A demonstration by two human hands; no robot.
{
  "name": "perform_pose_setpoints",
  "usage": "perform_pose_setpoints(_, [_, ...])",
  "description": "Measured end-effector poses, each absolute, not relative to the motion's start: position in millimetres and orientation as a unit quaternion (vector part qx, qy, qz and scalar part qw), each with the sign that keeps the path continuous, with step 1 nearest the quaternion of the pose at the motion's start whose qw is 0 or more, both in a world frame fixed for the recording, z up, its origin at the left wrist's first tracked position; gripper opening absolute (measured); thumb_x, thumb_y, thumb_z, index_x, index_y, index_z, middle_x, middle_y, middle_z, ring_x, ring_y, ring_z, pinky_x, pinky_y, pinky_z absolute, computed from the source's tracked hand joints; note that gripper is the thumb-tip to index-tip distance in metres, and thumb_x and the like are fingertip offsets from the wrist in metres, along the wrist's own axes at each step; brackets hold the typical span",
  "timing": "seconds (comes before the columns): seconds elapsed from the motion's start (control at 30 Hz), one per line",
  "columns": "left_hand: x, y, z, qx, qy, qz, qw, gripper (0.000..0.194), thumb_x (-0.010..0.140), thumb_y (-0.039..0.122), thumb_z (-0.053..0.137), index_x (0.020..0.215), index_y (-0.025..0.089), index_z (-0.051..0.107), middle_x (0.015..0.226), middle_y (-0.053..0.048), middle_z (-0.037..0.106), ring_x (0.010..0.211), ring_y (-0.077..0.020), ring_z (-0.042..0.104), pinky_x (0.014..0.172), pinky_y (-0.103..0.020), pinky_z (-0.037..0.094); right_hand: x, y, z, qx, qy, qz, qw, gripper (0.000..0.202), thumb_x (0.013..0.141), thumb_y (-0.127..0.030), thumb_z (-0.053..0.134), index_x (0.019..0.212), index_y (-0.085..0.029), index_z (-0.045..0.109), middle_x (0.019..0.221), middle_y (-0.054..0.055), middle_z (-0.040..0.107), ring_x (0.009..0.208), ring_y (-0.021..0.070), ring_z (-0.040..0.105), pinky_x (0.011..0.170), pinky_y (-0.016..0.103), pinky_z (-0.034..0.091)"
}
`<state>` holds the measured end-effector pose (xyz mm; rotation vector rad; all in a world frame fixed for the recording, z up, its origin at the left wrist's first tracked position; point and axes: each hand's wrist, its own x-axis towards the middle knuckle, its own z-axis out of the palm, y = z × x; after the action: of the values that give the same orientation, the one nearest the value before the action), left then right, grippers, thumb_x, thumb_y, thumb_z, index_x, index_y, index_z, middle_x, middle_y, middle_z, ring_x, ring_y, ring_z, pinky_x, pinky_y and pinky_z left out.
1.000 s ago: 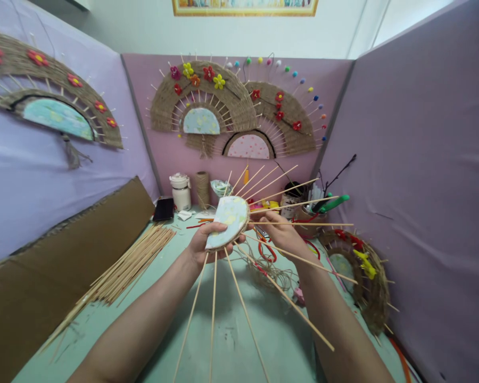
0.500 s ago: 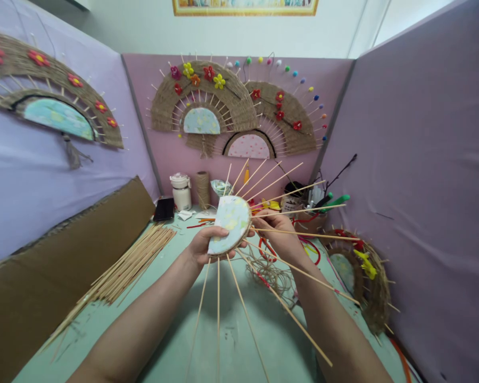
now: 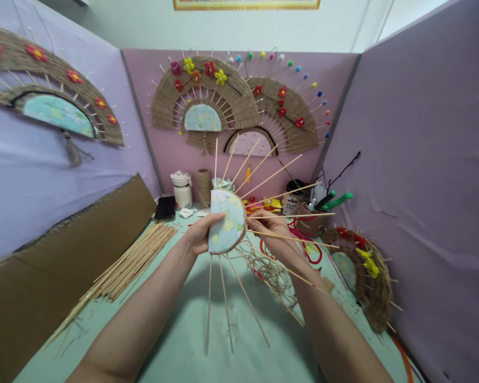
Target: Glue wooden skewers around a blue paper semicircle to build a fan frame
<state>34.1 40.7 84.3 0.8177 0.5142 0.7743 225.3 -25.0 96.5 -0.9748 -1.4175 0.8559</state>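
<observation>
A half-round fan base point(image 3: 228, 226), covered in pale blue floral cloth, is held up over the table with its straight edge on the left. Thin wooden sticks point(image 3: 271, 176) fan out from its curved rim. My left hand point(image 3: 199, 234) is closed on the straight edge, thumb on the cloth and the other fingers behind. At the curved rim, my right hand point(image 3: 269, 229) has its fingertips pinched together among the sticks; what they pinch is too small to make out. A loose tangle of twine point(image 3: 273, 274) lies below, partly behind the sticks and right forearm.
Loose sticks point(image 3: 131, 260) lie at left beside a cardboard strip point(image 3: 72, 276). A phone point(image 3: 165, 207), a white jar point(image 3: 182, 189) and a twine spool point(image 3: 203, 187) stand at the back. Green-handled pliers point(image 3: 337, 201) stick up at right, near a finished woven fan point(image 3: 377, 298).
The fan base has shifted slightly left and turned, so its straight edge is more upright and the sticks have swung. Both hands moved a little with it; my right fingertips remain at the rim.
</observation>
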Motion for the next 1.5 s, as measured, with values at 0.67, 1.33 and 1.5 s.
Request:
perform_pose_setpoints(0.67, [51.8,30.5,92.8,0.256,0.268,0.29,0.882,0.041,0.096,0.024,0.034,0.121,0.0,0.054,0.064,-0.01,0.07,0.049,-0.0174,0.065,0.049,-0.024,0.052,225.8,-27.7,93.8,-0.374,-0.619,0.294,0.625,0.019,0.082,-0.034,0.067,0.095,-0.022,0.061,0.079,0.001,0.066,0.069,0.0155,0.059,0.064,0.027,0.047])
perform_pose_setpoints(1.33, [57.2,31.1,71.5,0.139,0.141,0.265,0.944,0.038,0.087,0.02,0.05,0.124,0.014,0.055,0.1,-0.014,0.07,0.066,-0.0098,0.068,0.057,-0.012,0.056,226.9,-23.7,91.0,-0.448,-0.621,0.208,0.609,0.019,0.09,-0.032,0.051,0.098,-0.02,0.063,0.081,0.002,0.063,0.07,0.0163,0.055,0.067,0.028,0.043])
perform_pose_setpoints(1.5, [71.4,22.3,76.6,0.218,0.231,0.367,0.874,0.038,0.073,-0.001,0.052,0.108,0.01,0.061,0.095,-0.013,0.07,0.072,-0.0124,0.07,0.061,-0.015,0.056,231.3,-23.1,92.8,-0.476,-0.563,0.164,0.655,0.017,0.09,-0.033,0.05,0.094,-0.02,0.061,0.084,0.004,0.066,0.075,0.0182,0.058,0.07,0.029,0.045])
